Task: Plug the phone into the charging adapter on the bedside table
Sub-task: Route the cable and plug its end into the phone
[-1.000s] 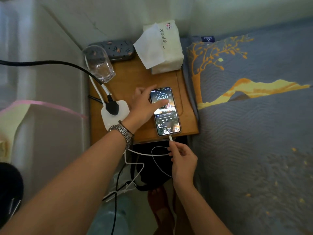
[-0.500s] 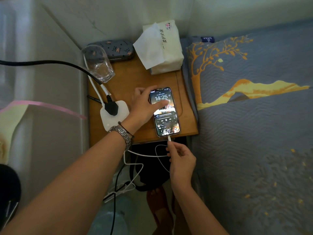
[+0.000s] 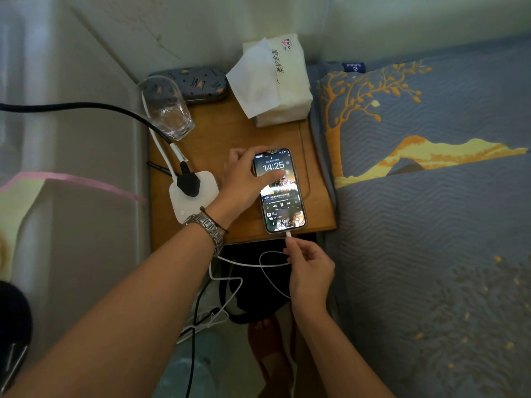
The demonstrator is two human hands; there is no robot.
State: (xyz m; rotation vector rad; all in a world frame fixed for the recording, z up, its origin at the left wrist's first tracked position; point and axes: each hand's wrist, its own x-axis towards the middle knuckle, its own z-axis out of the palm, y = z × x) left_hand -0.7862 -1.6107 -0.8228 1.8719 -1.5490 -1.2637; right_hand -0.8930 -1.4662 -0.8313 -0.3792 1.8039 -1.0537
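Observation:
The phone [image 3: 283, 201] lies face up on the wooden bedside table [image 3: 218, 133], its screen lit and showing 14:25. My left hand [image 3: 244, 179] grips its upper left side, thumb across the screen. A white cable connector [image 3: 288, 234] sits at the phone's bottom edge. My right hand [image 3: 309, 271] pinches the white cable [image 3: 244, 263] just behind that connector, below the table's front edge. The white charging adapter [image 3: 191, 196] rests at the table's left, with a black plug in it.
A drinking glass [image 3: 168, 110], a patterned grey case [image 3: 192, 81] and a tissue pack [image 3: 275, 81] stand at the back of the table. The bed with a blue patterned cover [image 3: 431, 196] runs along the right. A dark bag [image 3: 255, 285] and loose cords hang below the table.
My right hand has moved up a little with the cable, bringing the connector against the phone's bottom edge. My left hand keeps its hold on the phone.

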